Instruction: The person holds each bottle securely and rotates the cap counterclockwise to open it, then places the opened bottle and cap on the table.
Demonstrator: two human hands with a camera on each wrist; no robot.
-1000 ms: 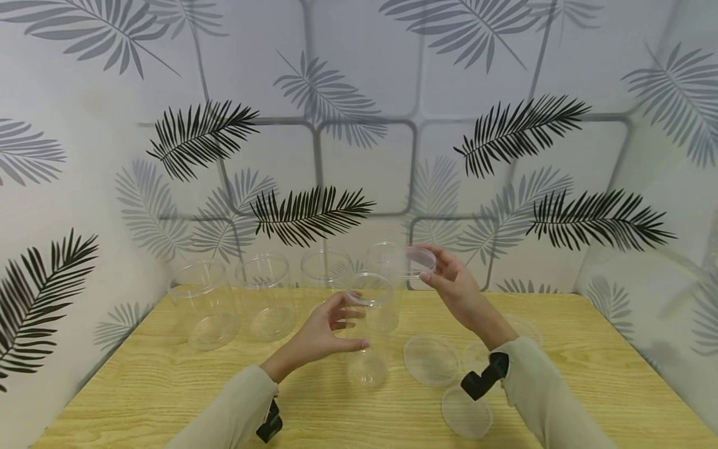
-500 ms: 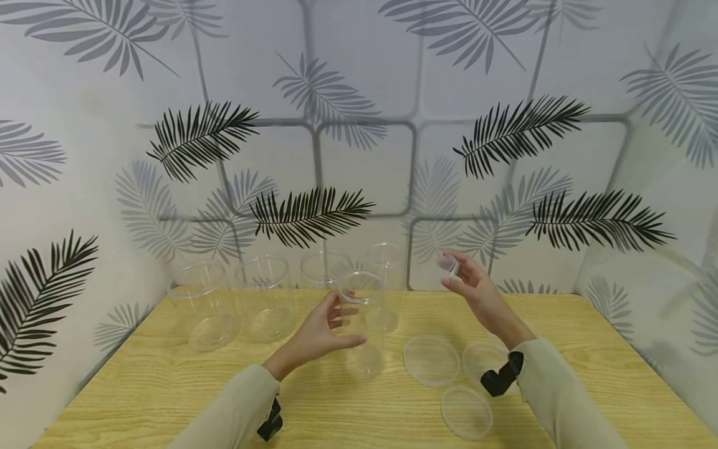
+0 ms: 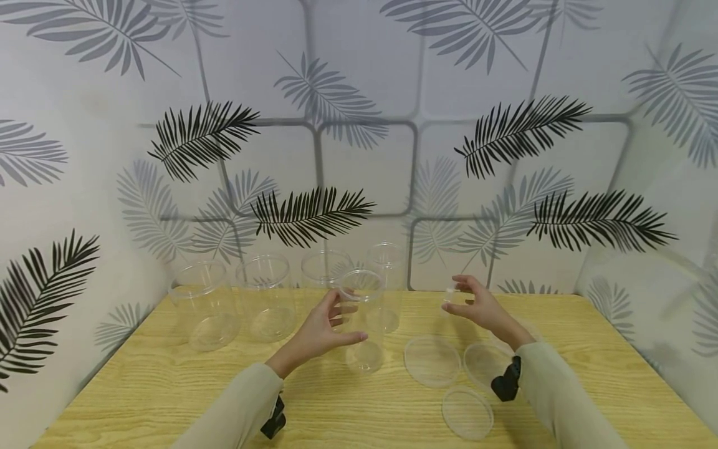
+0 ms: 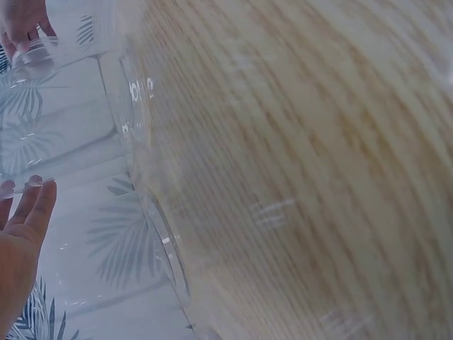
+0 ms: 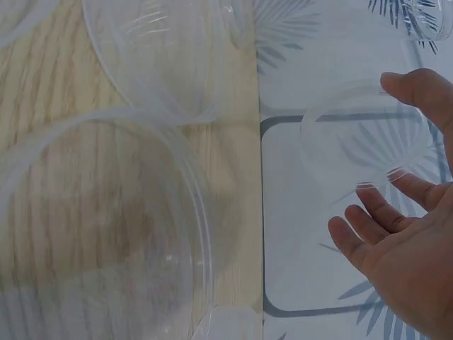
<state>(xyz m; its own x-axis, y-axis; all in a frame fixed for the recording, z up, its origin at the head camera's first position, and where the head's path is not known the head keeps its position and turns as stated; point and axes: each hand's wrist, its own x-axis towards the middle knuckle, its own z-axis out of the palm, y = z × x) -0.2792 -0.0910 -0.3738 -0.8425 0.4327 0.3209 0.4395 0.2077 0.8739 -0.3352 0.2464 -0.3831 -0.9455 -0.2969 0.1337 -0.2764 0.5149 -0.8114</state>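
Observation:
In the head view, my left hand (image 3: 315, 338) grips a clear plastic jar (image 3: 365, 353), upright, with its thumb and fingers around the side. Whether the jar's base touches the table cannot be told. To the right, my right hand (image 3: 483, 310) holds a small clear round lid (image 3: 450, 290) by its edge, above the table and tilted nearly upright. The right wrist view shows this lid (image 5: 322, 99) between thumb and fingertips. At the left of the left wrist view are the left hand's fingers (image 4: 41, 212); the other hand (image 4: 25, 20) is above them.
Several clear jars stand along the back of the wooden table (image 3: 146, 399), among them a wide one (image 3: 210, 312) at far left and a narrow one (image 3: 387, 280). Clear lids lie at right, including a large lid (image 3: 432, 362) and a nearer one (image 3: 467, 413). A patterned wall rises behind.
My right hand has drawn the lid to the right, away from the jars, then lowered it and turned it more edge-on. The left hand and its jar have shifted only slightly.

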